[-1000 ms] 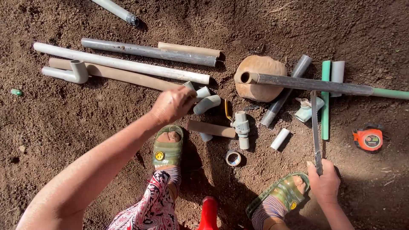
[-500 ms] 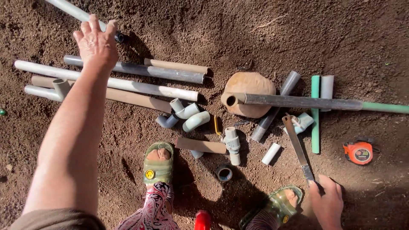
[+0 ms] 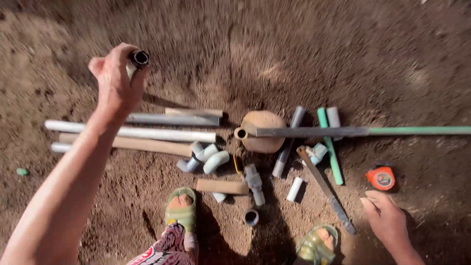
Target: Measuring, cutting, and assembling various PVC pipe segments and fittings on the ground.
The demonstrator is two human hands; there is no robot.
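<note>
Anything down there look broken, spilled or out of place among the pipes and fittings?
Nothing looks broken or spilled. The pipes, elbow fittings, saw and tape measure simply lie loose on the bare soil. The left hand holds a short pipe piece; the right hand rests by the saw's handle.

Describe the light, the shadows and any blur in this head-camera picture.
Head view: strong low sunlight, long dark shadows under the left hand and beside the pipes; motion blur streaks the soil, most at the top; the right hand lies partly in shade.
</note>
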